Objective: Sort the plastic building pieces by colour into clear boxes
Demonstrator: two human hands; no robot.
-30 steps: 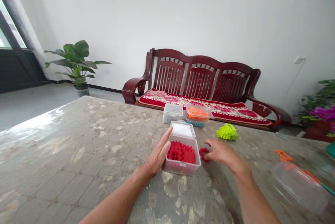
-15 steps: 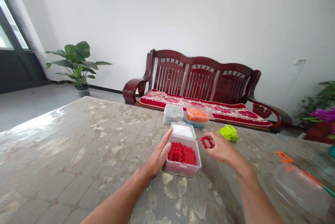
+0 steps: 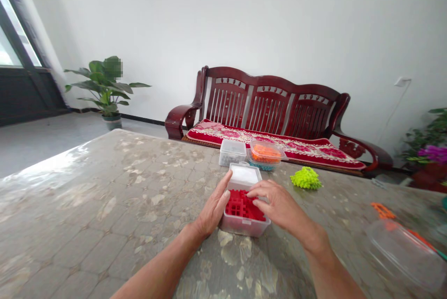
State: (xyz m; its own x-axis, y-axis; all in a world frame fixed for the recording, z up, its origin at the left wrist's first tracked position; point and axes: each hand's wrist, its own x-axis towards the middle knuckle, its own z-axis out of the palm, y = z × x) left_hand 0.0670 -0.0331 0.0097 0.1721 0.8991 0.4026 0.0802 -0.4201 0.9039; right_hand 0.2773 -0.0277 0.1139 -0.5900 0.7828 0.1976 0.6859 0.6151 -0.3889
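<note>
A clear plastic box (image 3: 245, 230) with its lid (image 3: 245, 174) folded back stands on the patterned table (image 3: 146, 196). Red toothed plastic pieces (image 3: 235, 207) fill it, one with a window grid. Against the box's left wall rests my left hand (image 3: 214, 206), its fingers extended and holding nothing. My right hand (image 3: 274, 199) reaches over the right side of the box, fingertips on the red pieces inside; whether a piece is pinched between them cannot be made out.
Behind the box are a lidded clear box (image 3: 232, 152) and a tub of orange pieces (image 3: 266, 153). Lime-green pieces (image 3: 306, 178) lie to the right. Farther right are orange pieces (image 3: 383, 211) and a clear container (image 3: 405, 252). A wooden bench (image 3: 268, 108) stands beyond the table.
My right hand has moved left from beside the box to over its contents. The red ring-like piece it held is no longer distinguishable. My left hand stays at the box's left side.
</note>
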